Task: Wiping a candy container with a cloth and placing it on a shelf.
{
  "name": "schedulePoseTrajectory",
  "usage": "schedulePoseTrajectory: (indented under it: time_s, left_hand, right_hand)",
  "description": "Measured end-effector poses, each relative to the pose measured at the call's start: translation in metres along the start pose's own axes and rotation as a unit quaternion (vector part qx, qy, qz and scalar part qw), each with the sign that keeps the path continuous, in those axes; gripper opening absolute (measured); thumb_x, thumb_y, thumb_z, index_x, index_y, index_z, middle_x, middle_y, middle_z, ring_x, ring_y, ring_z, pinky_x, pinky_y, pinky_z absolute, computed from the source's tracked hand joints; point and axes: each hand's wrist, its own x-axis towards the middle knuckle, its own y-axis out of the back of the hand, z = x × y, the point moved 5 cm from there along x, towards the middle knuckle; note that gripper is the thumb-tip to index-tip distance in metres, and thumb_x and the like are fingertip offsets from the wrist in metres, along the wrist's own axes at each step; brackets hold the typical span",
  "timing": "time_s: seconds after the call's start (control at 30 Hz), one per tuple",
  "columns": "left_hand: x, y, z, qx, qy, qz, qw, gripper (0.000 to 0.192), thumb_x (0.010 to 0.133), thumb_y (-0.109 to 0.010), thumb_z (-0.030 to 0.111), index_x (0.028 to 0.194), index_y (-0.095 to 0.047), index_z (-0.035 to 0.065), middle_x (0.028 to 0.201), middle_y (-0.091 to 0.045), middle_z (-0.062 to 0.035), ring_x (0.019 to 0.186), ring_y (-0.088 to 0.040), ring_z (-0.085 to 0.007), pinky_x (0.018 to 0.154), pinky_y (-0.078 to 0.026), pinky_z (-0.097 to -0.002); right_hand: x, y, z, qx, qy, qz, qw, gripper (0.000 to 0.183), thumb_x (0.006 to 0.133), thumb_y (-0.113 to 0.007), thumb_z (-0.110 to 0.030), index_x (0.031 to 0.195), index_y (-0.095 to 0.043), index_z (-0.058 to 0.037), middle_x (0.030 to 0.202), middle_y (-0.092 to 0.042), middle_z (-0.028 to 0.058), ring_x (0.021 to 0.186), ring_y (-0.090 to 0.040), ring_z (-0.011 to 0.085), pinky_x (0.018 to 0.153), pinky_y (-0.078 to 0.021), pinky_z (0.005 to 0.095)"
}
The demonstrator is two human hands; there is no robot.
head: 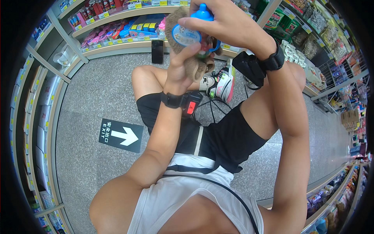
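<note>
Both hands are raised at the top centre, in front of the low shelf. Between them is a baby-bottle-shaped plastic container [204,14] with a blue nipple-shaped top, an oval label and colourful contents partly covered by fingers. My left hand [182,65] holds its lower side from below, together with a brown plush cloth [174,32] that bunches behind and under the container. From above, my right hand [216,17] reaches over the container, thumb on its label side. Black devices are strapped to both wrists.
A black smartphone [157,51] leans upright against the base of the stocked shelf [122,48]. Black cables [214,108] lie on the floor by the crossed legs and a sneaker [223,84]. An exit arrow sign [120,135] is on the floor. Shelves stand left and right.
</note>
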Motion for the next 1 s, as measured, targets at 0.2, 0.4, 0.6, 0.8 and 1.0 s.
schedulePoseTrajectory:
  time_s: [0.2,0.4,0.6,0.8,1.0]
  left_hand:
    - [-0.005,-0.019,0.023,0.212,-0.245,0.139,0.936,0.046,0.092,-0.074,0.009,0.131,-0.052,-0.0011,0.113,-0.066,-0.0155,0.099,-0.069,-0.0265,0.083,-0.061,-0.0405]
    - [-0.014,-0.042,0.031,0.292,-0.373,0.178,0.862,0.054,0.085,-0.079,0.0,0.131,-0.05,-0.0019,0.12,-0.063,-0.0121,0.105,-0.064,-0.0169,0.091,-0.053,-0.0298]
    - [-0.005,-0.025,0.017,-0.014,-0.057,0.036,0.998,0.037,0.096,-0.068,0.018,0.125,-0.056,-0.0016,0.107,-0.068,-0.0132,0.087,-0.071,-0.0276,0.068,-0.063,-0.0415]
    - [-0.009,-0.03,0.026,0.291,-0.324,0.178,0.883,0.033,0.087,-0.076,-0.002,0.117,-0.061,-0.0045,0.098,-0.071,-0.0129,0.076,-0.072,-0.0213,0.061,-0.062,-0.0327]
    - [-0.009,-0.029,0.027,0.291,-0.293,0.17,0.895,0.035,0.085,-0.077,-0.003,0.117,-0.061,-0.0042,0.098,-0.072,-0.0129,0.077,-0.073,-0.0205,0.062,-0.063,-0.0318]
  right_hand:
    - [0.001,0.006,-0.003,0.096,-0.028,0.038,0.994,0.041,0.092,-0.066,-0.034,0.083,-0.064,0.0058,0.061,-0.06,0.0179,0.055,-0.061,0.0262,0.057,-0.0482,0.0382]
    - [0.0,0.004,-0.004,0.05,-0.034,0.079,0.995,0.035,0.091,-0.065,-0.029,0.085,-0.065,0.0058,0.062,-0.061,0.0172,0.057,-0.06,0.0242,0.058,-0.0482,0.0377]
    - [0.0,0.002,-0.007,0.1,-0.01,0.069,0.992,0.035,0.092,-0.064,-0.029,0.087,-0.065,0.0059,0.067,-0.06,0.0195,0.06,-0.059,0.0248,0.059,-0.0477,0.0367]
    - [0.003,0.0,-0.002,0.074,-0.031,0.093,0.992,0.042,0.093,-0.063,-0.032,0.077,-0.064,0.0066,0.061,-0.058,0.0192,0.052,-0.055,0.0266,0.055,-0.0451,0.0396]
    - [0.001,0.0,0.002,0.034,-0.116,0.056,0.991,0.053,0.095,-0.062,-0.036,0.064,-0.058,0.006,0.052,-0.051,0.0154,0.046,-0.047,0.0218,0.05,-0.0401,0.0404]
